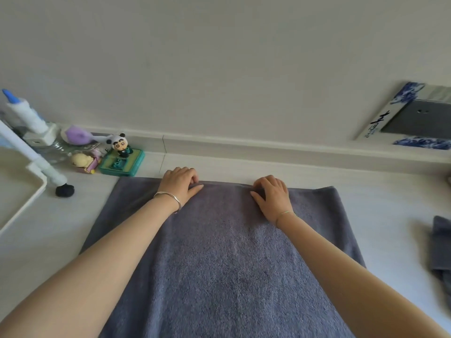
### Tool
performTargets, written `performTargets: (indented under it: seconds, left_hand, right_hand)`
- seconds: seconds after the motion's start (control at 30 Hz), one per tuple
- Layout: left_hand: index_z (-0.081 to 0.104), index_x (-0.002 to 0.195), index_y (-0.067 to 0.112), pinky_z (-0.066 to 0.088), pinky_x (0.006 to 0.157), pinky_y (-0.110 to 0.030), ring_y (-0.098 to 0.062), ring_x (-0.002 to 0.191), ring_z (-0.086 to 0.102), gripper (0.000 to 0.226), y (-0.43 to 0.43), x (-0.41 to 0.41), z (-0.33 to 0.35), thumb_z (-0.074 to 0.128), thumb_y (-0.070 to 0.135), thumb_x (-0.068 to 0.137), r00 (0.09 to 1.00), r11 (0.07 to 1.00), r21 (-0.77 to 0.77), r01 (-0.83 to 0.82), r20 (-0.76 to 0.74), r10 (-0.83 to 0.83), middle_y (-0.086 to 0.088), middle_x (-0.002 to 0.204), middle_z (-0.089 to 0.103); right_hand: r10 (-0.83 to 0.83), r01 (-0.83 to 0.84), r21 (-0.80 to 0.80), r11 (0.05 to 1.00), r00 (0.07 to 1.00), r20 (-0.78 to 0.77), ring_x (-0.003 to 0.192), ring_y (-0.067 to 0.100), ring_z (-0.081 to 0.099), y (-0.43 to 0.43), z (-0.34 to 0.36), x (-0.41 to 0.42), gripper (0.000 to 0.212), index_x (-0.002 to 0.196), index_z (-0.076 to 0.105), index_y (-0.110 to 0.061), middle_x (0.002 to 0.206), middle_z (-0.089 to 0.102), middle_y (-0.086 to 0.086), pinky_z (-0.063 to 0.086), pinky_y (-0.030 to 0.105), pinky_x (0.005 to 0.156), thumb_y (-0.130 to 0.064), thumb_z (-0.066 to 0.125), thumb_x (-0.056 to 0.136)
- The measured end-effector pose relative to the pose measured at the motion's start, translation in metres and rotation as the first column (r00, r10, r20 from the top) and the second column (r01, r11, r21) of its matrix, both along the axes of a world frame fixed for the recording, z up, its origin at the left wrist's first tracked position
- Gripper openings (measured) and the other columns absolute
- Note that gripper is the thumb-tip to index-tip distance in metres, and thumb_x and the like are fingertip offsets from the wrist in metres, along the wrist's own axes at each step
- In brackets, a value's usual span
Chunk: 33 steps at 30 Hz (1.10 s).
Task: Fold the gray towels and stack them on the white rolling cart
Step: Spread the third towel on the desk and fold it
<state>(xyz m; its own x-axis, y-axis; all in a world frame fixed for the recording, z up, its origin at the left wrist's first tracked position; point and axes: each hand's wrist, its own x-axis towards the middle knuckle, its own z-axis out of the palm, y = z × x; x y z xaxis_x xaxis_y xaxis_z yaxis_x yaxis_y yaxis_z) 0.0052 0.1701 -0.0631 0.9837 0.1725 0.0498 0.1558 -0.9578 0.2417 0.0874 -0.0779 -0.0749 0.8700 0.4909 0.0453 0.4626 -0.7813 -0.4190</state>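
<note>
**Current step: first fold, far hem.**

You are working on the gray towel (pixel 227 264), which is lying flat on the white surface (pixel 380 215). It is running from your body at 6 o'clock out toward the wall at 12 o'clock.

You are reaching both arms along the length of the towel to its 12 o'clock hem.

- Your left hand (pixel 180 185) is gripping the hem at about 11 o'clock. The fingers are curling over the far edge and the thumb is lying on top of the cloth.
- Your right hand (pixel 272 197) is gripping the same hem at about 1 o'clock, in the same way, with curled fingers and the thumb on top.
- Neither hand is lying open. Each is pinching terry between thumb and fingers.

You are spacing the hands apart and level with each other, most likely so that the hem is lifting as one straight line and is not sagging in the middle. The next move is probably drawing that hem back toward 6 o'clock to halve the towel.

The white rolling cart (pixel 14 189) is standing at 9 o'clock, with its caster (pixel 64 190) just beside the towel's far left corner. That is placing the stacking point within reach. No towel is showing on the visible part of its tray.

A second gray towel (pixel 441 245) is lying at 3 o'clock, well apart from the first and partly out of view.

A panda figurine (pixel 120 145) is standing near the wall at 10 o'clock, clear of the cloth.
</note>
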Motion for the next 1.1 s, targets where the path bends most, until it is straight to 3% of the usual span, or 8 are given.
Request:
performTargets:
  seconds: [0.27, 0.47, 0.53, 0.73, 0.87, 0.97, 1.03, 1.1]
  left_hand:
    - [0.047, 0.097, 0.020, 0.031, 0.084, -0.033, -0.022, 0.098, 0.047, 0.038, 0.022, -0.019, 0.006, 0.041, 0.057, 0.090, 0.981, 0.998, 0.061, -0.015, -0.192, 0.026, 0.002, 0.099, 0.053]
    - [0.050, 0.096, 0.017, 0.033, 0.083, -0.032, -0.020, 0.092, 0.051, 0.025, 0.006, -0.038, 0.002, 0.042, 0.041, 0.096, 0.988, 0.992, -0.044, 0.117, -0.095, -0.121, 0.002, 0.094, 0.057]
    - [0.053, 0.099, 0.016, 0.031, 0.080, -0.032, -0.021, 0.093, 0.053, 0.021, 0.009, -0.033, 0.003, 0.043, 0.034, 0.097, 0.992, 0.992, -0.023, 0.121, -0.042, -0.122, 0.002, 0.093, 0.059]
    - [0.062, 0.073, 0.014, 0.040, 0.064, -0.032, -0.028, 0.071, 0.057, 0.022, 0.006, -0.029, 0.001, 0.082, 0.020, 0.064, 0.993, 0.964, 0.239, -0.118, 0.045, 0.110, -0.007, 0.073, 0.059]
    - [0.066, 0.106, 0.012, 0.049, 0.085, -0.045, -0.031, 0.099, 0.060, 0.030, -0.037, -0.053, -0.003, 0.052, 0.030, 0.085, 0.983, 0.971, 0.206, -0.122, 0.162, 0.089, -0.011, 0.110, 0.064]
    - [0.059, 0.126, 0.022, 0.038, 0.101, -0.051, -0.027, 0.119, 0.055, 0.049, -0.086, -0.073, -0.018, 0.026, 0.041, 0.095, 1.000, 0.997, 0.079, 0.007, -0.014, -0.006, -0.003, 0.129, 0.059]
    - [0.044, 0.138, 0.030, 0.029, 0.105, -0.058, -0.028, 0.132, 0.043, 0.054, -0.098, -0.078, -0.025, 0.016, 0.046, 0.095, 0.991, 0.998, 0.062, -0.014, -0.130, 0.022, 0.000, 0.144, 0.045]
    - [0.015, 0.147, 0.040, 0.004, 0.112, -0.059, -0.027, 0.145, 0.013, 0.061, -0.097, -0.076, -0.024, 0.001, 0.052, 0.089, 0.982, 0.997, 0.069, -0.047, -0.179, 0.058, 0.006, 0.157, 0.015]
  right_hand:
    - [0.025, -0.026, 0.027, 0.999, 0.999, 0.035, 0.103, 0.021, 0.042, -0.026, -0.013, -0.010, 0.020, 0.102, 0.053, -0.016, 0.106, 0.050, 0.000, 0.031, 0.030, 0.094, -0.034, 0.054, 0.092]
    - [0.044, -0.045, 0.038, 0.998, 0.999, 0.022, 0.095, 0.011, 0.038, -0.071, -0.012, -0.021, 0.030, 0.098, 0.054, -0.022, 0.100, 0.046, -0.009, 0.031, 0.028, 0.090, -0.049, 0.050, 0.085]
    - [0.016, -0.017, 0.042, 0.999, 1.000, 0.018, 0.096, 0.012, 0.038, -0.069, -0.010, -0.019, 0.022, 0.097, 0.054, -0.021, 0.099, 0.045, -0.008, 0.031, 0.028, 0.092, -0.038, 0.060, 0.086]
    - [-0.154, 0.154, -0.002, 0.988, 0.987, 0.040, 0.097, 0.021, 0.039, -0.051, -0.008, -0.027, 0.021, 0.097, 0.050, -0.015, 0.100, 0.047, 0.000, 0.031, 0.040, 0.101, -0.026, 0.062, 0.083]
    - [-0.153, 0.147, 0.042, 0.988, 0.972, 0.181, 0.118, 0.031, 0.047, -0.028, -0.007, -0.057, 0.042, 0.118, 0.057, -0.012, 0.124, 0.056, 0.008, 0.027, 0.048, 0.110, -0.032, 0.036, 0.088]
    - [0.045, -0.045, -0.001, 0.999, 0.983, 0.178, 0.130, 0.025, 0.045, 0.001, -0.013, -0.091, 0.045, 0.127, 0.057, -0.017, 0.138, 0.052, 0.005, 0.018, 0.041, 0.112, -0.032, 0.033, 0.093]
    - [0.118, -0.111, -0.069, 0.991, 0.985, 0.122, 0.138, 0.021, 0.035, 0.006, -0.018, -0.101, 0.049, 0.138, 0.047, -0.024, 0.148, 0.041, 0.001, 0.010, 0.037, 0.115, -0.039, 0.029, 0.095]
    - [0.110, -0.100, -0.114, 0.989, 0.990, 0.085, 0.144, 0.015, 0.020, -0.004, -0.018, -0.092, 0.055, 0.145, 0.031, -0.033, 0.155, 0.025, -0.005, 0.001, 0.032, 0.117, -0.050, 0.021, 0.094]
